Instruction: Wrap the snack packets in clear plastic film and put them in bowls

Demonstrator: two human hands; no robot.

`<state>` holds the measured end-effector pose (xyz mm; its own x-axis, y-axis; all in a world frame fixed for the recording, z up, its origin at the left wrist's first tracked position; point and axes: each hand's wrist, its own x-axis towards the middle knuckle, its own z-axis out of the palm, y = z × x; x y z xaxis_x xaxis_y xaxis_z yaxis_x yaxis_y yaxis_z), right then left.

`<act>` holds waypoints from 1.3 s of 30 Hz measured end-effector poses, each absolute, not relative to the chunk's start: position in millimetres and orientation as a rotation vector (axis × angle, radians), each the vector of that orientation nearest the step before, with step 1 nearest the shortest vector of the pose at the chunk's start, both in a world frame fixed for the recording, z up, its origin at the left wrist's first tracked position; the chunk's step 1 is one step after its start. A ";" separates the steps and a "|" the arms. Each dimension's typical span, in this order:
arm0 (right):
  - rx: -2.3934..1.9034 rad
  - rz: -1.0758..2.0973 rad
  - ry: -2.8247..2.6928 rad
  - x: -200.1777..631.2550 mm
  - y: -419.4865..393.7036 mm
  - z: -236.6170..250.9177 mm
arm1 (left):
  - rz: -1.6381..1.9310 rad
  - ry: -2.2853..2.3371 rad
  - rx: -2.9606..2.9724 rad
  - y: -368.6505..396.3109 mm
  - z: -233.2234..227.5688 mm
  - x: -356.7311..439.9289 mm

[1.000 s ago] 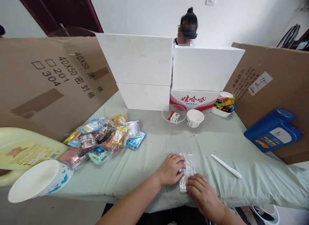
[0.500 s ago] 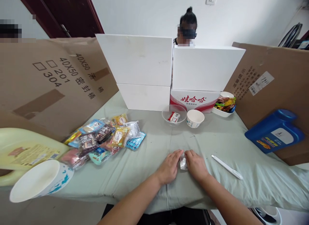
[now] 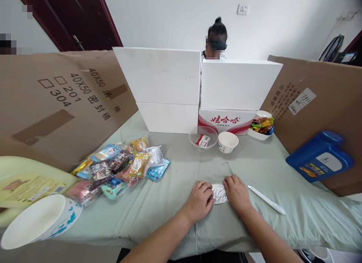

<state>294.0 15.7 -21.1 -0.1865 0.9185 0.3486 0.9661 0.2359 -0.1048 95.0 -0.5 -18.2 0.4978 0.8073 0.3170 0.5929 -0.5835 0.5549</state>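
Observation:
A small silvery clear packet lies flat on the pale green cloth near the table's front edge. My left hand rests on its left end with curled fingers. My right hand presses its right end. Both hands touch the packet, which shows only between them. A white pen lies on the cloth just right of my right hand.
A pile of snack packets lies at left, with a paper cup and yellow jug nearer. A glass bowl, a paper cup and a candy dish stand before white boxes. Blue jug right. A person sits behind.
The packet was long and upright under my hands, then bunched small between them; now it lies sideways, spread a little wider. My right hand moved up from the near edge to the packet's right end.

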 end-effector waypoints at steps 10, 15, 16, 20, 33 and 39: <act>-1.214 -0.037 -2.621 276.3 -20.9 -38.9 | 1.007 1.240 2.260 -0.1 -26.5 92.9; -1.314 0.163 -2.681 277.4 -19.3 -45.1 | 1.176 1.274 2.130 2.1 -28.5 88.5; -1.310 0.186 -2.687 277.6 -18.3 -44.3 | 1.169 1.267 2.130 2.0 -27.1 88.6; -1.317 0.259 -2.690 275.2 -15.2 -38.1 | 1.144 1.255 2.129 1.5 -22.8 90.2; -1.032 0.104 -2.475 298.0 -17.2 -32.3 | 1.108 1.251 2.077 3.5 -27.5 88.4; -1.472 -0.184 -2.225 326.6 97.3 69.2 | 1.031 1.227 2.077 5.0 -25.2 89.4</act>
